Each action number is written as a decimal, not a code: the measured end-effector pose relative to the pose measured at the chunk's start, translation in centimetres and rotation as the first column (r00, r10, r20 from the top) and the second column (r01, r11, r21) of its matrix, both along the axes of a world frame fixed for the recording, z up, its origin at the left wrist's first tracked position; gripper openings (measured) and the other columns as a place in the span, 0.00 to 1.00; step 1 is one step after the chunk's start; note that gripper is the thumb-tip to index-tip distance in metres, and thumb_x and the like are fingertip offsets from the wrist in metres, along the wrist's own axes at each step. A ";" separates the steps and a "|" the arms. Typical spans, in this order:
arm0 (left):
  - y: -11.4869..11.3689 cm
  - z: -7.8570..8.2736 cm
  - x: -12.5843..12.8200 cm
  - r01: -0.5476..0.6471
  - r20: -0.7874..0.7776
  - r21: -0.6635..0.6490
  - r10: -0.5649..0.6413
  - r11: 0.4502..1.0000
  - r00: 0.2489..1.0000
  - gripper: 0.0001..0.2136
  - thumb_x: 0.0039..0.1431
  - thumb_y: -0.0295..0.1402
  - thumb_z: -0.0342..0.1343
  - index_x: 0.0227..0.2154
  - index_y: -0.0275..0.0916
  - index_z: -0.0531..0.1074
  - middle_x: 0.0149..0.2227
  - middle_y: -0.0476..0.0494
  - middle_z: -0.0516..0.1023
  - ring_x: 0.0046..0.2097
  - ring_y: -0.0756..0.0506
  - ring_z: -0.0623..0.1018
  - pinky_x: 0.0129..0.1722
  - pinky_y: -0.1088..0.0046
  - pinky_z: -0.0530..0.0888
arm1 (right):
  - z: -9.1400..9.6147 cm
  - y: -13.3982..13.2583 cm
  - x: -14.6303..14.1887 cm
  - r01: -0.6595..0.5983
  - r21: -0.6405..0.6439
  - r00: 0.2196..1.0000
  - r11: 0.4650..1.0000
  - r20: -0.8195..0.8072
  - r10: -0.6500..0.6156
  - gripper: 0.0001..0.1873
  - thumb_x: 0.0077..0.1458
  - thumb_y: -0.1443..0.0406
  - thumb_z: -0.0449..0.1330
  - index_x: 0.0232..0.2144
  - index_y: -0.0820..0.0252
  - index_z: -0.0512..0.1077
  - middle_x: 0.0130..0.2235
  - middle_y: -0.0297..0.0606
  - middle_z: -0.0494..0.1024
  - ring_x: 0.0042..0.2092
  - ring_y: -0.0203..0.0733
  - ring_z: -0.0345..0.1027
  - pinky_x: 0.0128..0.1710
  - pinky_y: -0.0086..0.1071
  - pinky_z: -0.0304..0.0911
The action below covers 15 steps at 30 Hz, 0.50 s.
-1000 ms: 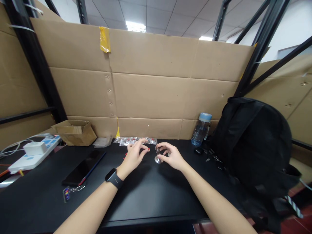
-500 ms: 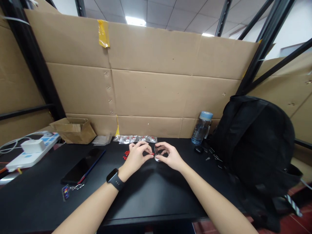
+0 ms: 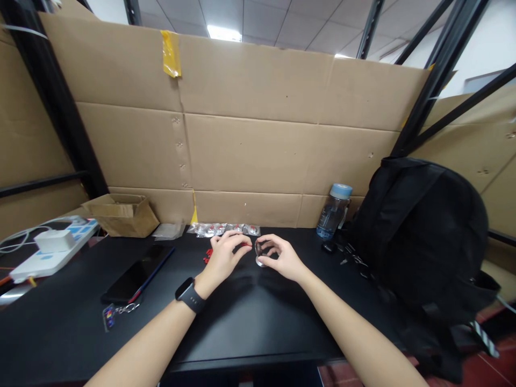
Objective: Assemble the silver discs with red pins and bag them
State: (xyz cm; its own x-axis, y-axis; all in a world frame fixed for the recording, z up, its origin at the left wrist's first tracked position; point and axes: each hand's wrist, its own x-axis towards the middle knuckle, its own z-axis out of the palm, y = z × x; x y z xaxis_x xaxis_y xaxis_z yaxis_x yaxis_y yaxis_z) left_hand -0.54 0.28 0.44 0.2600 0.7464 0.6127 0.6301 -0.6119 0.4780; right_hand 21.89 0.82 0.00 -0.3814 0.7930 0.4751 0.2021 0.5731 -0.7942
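My left hand (image 3: 224,257), with a black watch on the wrist, pinches a small red piece (image 3: 244,244) between thumb and fingertips. My right hand (image 3: 281,257) is curled around a small clear, silvery round part (image 3: 260,255), held just above the black table (image 3: 250,322). The red piece's tip is close to that part; whether they touch I cannot tell. More small red pieces (image 3: 208,254) lie on the table left of my left hand. Behind the hands runs a row of clear packets (image 3: 223,229) with red and silvery contents.
A black phone (image 3: 137,274) and a keyring (image 3: 116,313) lie at the left, with a white power strip (image 3: 44,250) and an open cardboard box (image 3: 123,215) beyond. A blue-capped water bottle (image 3: 334,213) and a big black backpack (image 3: 419,236) stand at the right. Cardboard walls close the back.
The hands came together: my left hand brought the red piece right toward the clear part, and my right hand lifted the part slightly. The view shifted a little.
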 end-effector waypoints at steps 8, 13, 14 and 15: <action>0.1 0.3 -0.4 -0.065 -0.005 0.111 0.066 0.992 0.998 0.08 0.65 0.41 0.58 0.39 0.54 0.82 0.38 0.47 0.81 0.49 0.39 0.72 0.52 0.58 0.61 | 0.2 -0.1 0.1 -0.001 0.002 1.000 1.000 -0.003 0.001 0.23 0.49 0.64 0.69 0.49 0.54 0.73 0.48 0.41 0.78 0.46 0.44 0.75 0.40 0.36 0.72; 0.1 0.3 -0.4 -0.032 -0.018 0.076 0.034 0.997 0.999 0.10 0.67 0.41 0.55 0.43 0.53 0.81 0.39 0.47 0.81 0.46 0.41 0.74 0.50 0.60 0.62 | 0.3 -0.2 0.1 0.002 0.002 1.000 1.000 -0.001 -0.002 0.23 0.49 0.65 0.69 0.48 0.54 0.74 0.47 0.40 0.78 0.46 0.44 0.74 0.39 0.34 0.72; 0.1 0.4 -0.3 -0.024 -0.023 0.070 0.026 0.997 0.999 0.10 0.66 0.42 0.56 0.43 0.52 0.81 0.39 0.47 0.81 0.46 0.41 0.74 0.50 0.60 0.62 | 0.3 -0.2 0.1 0.004 0.005 1.000 1.000 0.000 -0.004 0.23 0.49 0.65 0.69 0.48 0.54 0.74 0.47 0.40 0.78 0.46 0.44 0.74 0.39 0.34 0.72; 0.0 0.4 -0.3 -0.018 -0.028 0.065 0.020 0.998 0.999 0.10 0.66 0.42 0.56 0.42 0.52 0.82 0.39 0.47 0.81 0.46 0.41 0.74 0.50 0.60 0.62 | 0.3 -0.2 0.1 0.006 0.008 1.000 1.000 0.001 -0.006 0.23 0.49 0.65 0.69 0.48 0.54 0.74 0.47 0.40 0.78 0.45 0.44 0.74 0.40 0.35 0.72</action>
State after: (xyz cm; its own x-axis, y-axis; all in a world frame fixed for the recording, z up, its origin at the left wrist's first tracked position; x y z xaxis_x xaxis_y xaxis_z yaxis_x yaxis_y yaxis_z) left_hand -0.88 0.32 0.85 0.2643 0.7107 0.6520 0.6552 -0.6284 0.4194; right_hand 22.02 0.65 0.31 -0.3775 0.7915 0.4806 0.2065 0.5779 -0.7896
